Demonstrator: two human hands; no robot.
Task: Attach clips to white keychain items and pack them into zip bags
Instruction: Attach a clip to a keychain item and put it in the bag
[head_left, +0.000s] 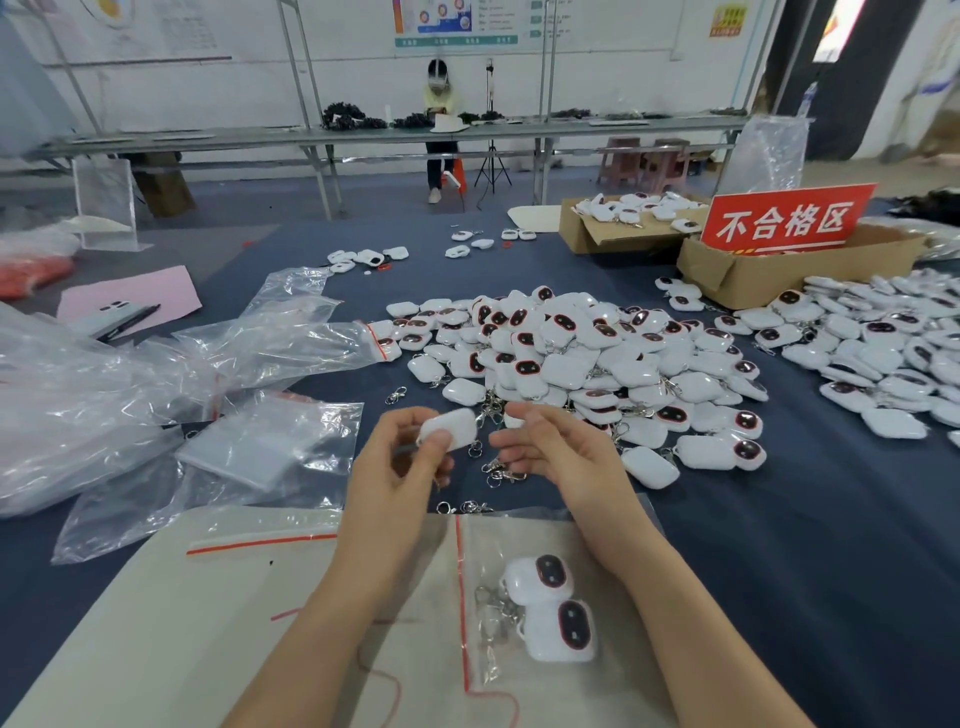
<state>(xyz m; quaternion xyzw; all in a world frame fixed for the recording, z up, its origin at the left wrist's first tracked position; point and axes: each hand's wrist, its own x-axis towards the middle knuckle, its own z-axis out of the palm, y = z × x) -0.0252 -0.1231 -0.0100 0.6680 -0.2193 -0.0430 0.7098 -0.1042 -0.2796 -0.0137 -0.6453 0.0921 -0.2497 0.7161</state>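
2 bare hands are hovering side by side over the near middle of the blue-covered tabletop (779, 545). Left hand (410, 457) is gripping a white rounded plastic keychain item (449, 428), thumb pressing on its near face and fingers curling behind it. A short metal chain is trailing from that item's right end toward the right hand (550, 447). Right hand's fingers are curling loosely, with the tips just beside the chain; cannot tell whether they are pinching anything.

Several loose silver metal clips (501, 473) are lying on the cloth just below and between the hands.

1 clear zip bag with a red seal strip (498, 540) is lying at the near edge, between the forearms, on a beige flat sheet (182, 623). It is holding 2 white keychain items with dark oval faces (550, 608), touching each other, their rings pointing left.

1 big heap of white keychain items (571, 353) is sitting at the tabletop's centre, just beyond the hands. A second spread of them (883, 353) is lying along the right edge.

2 brown cardboard boxes (779, 275) are standing toward the far right corner, the nearer one carrying a red sign with white characters (787, 218).

Crumpled clear plastic bags (156, 374) are piling up along the left edge. Beyond them a pink paper sheet (130, 296) is lying with a black pen (130, 322) on it.

1 person (439, 104) is sitting at a far bench.
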